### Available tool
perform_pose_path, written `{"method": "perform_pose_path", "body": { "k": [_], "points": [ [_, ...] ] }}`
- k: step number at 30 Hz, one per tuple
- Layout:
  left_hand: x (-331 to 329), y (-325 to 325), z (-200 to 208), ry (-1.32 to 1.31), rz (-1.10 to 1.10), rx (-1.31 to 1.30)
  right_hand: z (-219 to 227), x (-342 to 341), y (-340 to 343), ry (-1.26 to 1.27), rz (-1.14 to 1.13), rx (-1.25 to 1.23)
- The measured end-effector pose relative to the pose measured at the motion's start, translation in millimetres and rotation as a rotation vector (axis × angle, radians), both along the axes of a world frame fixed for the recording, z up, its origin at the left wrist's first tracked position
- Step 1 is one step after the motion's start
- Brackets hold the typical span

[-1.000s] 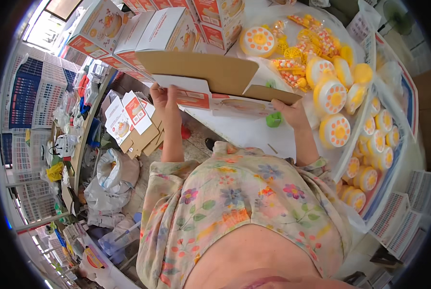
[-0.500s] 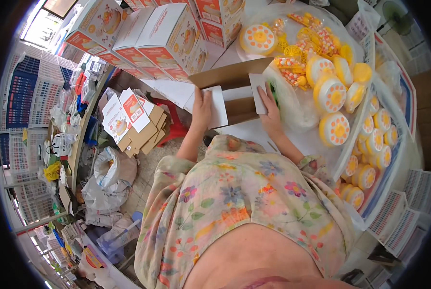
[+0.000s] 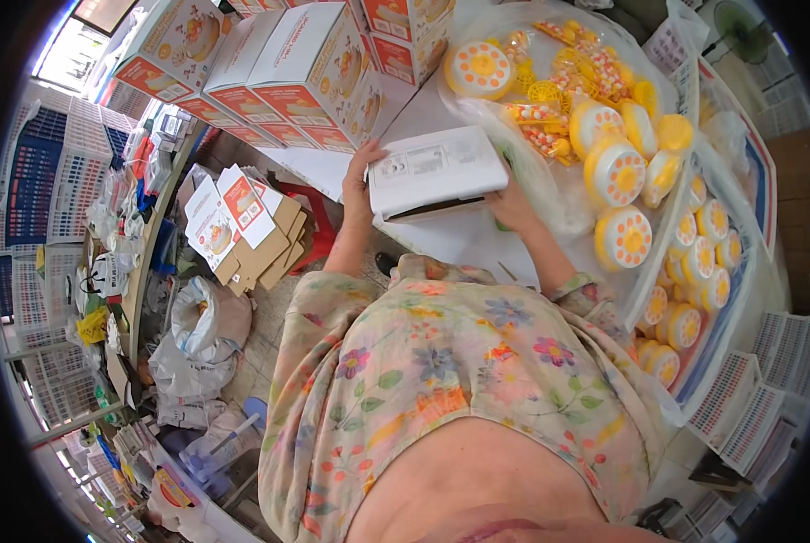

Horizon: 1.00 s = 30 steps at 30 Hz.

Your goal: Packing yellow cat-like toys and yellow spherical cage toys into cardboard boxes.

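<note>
A small carton (image 3: 437, 170) is between my two hands over the white table, its printed white panel facing up. A dark gap shows along its edge nearest me. My left hand (image 3: 361, 174) grips the carton's left end, and my right hand (image 3: 513, 201) holds its right end, with some fingers hidden behind the cardboard. Just beyond my right hand lies a clear plastic bag (image 3: 558, 195). Round yellow-and-white toys (image 3: 620, 172) with orange dots lie to the right of it, beside packets of small orange, white and yellow pieces (image 3: 549, 131).
Printed white-and-orange boxes (image 3: 301, 72) are stacked at the back left. Flattened cartons (image 3: 260, 237) lie on a red stool (image 3: 319, 226). More round toys (image 3: 694, 262) fill a plastic-lined container at right. White sacks (image 3: 197, 339) and a crowded shelf (image 3: 147, 235) stand at left.
The carton was upright with flaps raised and its inside showing. Now its white panel lies across the top, covering the opening. Both hands still hold the ends.
</note>
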<state>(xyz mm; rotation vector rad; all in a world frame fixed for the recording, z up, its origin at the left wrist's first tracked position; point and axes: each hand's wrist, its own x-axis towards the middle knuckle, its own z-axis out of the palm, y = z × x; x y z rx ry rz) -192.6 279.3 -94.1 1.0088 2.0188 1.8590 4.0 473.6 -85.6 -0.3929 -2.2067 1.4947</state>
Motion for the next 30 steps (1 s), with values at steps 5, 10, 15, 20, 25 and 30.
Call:
{"method": "perform_pose_path", "body": {
  "k": [5,10,15,20,25,30],
  "points": [
    [-27,-17,34,0.45,-0.281,-0.426,-32,-7,-5,0.17,-0.06,-0.46],
    [2,0,75,0.502,-0.341,-0.635,-9,-3,16,0.076,-0.04,-0.497],
    [16,5,76,0.643,-0.428,-0.989,48,-2,34,-0.218,0.267,0.41],
    [25,14,80,0.715,-0.393,-1.013,52,-11,45,-0.322,0.479,0.794],
    [25,14,87,0.65,-0.421,-1.06,59,-6,47,-0.358,0.529,0.804],
    [29,13,74,0.694,-0.374,-1.01,53,-2,50,-0.286,0.55,0.77]
  ]
}}
